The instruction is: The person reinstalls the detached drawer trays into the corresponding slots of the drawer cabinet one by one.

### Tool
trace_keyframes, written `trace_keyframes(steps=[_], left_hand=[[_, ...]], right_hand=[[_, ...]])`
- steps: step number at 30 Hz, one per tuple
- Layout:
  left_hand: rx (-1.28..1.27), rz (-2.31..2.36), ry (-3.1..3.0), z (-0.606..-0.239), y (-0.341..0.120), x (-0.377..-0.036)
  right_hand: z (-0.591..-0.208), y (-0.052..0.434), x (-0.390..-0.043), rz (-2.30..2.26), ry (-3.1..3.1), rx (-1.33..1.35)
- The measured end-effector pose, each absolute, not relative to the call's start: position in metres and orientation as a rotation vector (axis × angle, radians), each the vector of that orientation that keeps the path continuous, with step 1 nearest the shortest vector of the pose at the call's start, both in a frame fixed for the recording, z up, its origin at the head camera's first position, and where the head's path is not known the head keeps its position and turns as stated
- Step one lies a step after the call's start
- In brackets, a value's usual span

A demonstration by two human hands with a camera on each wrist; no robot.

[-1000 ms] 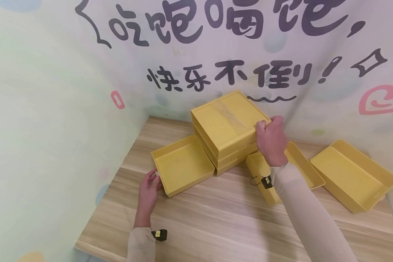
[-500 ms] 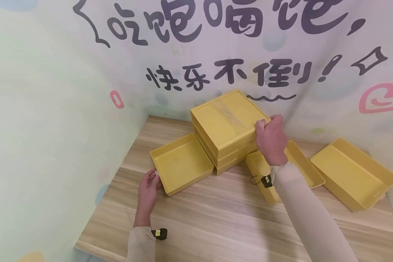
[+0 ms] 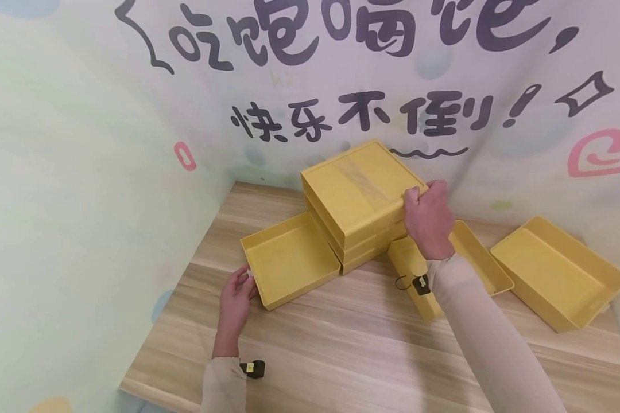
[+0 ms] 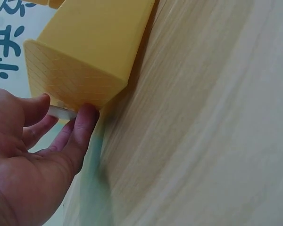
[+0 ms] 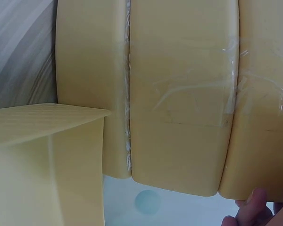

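Note:
In the head view, my left hand (image 3: pixel 236 299) is at the near-left side of a shallow yellow drawer (image 3: pixel 294 261) lying on the wooden table. Its thumb and fingers pinch a small whitish handle (image 4: pixel 62 112) on the drawer's textured front, seen in the left wrist view. The drawer's far end meets a stacked yellow drawer cabinet (image 3: pixel 364 189) with tape across its top. My right hand (image 3: pixel 430 221) grips the cabinet's top right corner. In the right wrist view, its fingers (image 5: pixel 256 207) curl at the edge of the outermost tier; clear tape crosses the tiers' sides.
Right of the cabinet, one yellow drawer (image 3: pixel 415 281) stands on its side, partly behind the right forearm, beside another (image 3: pixel 477 261). A deeper yellow drawer (image 3: pixel 563 275) lies farther right. Printed walls (image 3: pixel 268 166) close in the wooden table (image 3: pixel 330 350) at back and left.

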State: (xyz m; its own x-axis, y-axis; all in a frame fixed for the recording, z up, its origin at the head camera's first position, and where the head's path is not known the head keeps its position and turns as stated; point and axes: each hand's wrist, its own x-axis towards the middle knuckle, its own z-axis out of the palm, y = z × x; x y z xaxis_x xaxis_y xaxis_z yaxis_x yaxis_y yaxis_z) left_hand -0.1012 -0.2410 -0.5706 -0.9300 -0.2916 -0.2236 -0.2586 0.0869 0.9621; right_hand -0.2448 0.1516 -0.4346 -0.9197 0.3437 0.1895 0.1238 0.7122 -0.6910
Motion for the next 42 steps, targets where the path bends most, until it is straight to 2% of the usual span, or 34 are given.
trace_keyframes(steps=[42], left_hand=[[0.54,-1.985,-2.398,-0.567,-0.223,-0.118]], right_hand=[[-0.436,0.152,-0.245,1.032,-2.587,-0.353]])
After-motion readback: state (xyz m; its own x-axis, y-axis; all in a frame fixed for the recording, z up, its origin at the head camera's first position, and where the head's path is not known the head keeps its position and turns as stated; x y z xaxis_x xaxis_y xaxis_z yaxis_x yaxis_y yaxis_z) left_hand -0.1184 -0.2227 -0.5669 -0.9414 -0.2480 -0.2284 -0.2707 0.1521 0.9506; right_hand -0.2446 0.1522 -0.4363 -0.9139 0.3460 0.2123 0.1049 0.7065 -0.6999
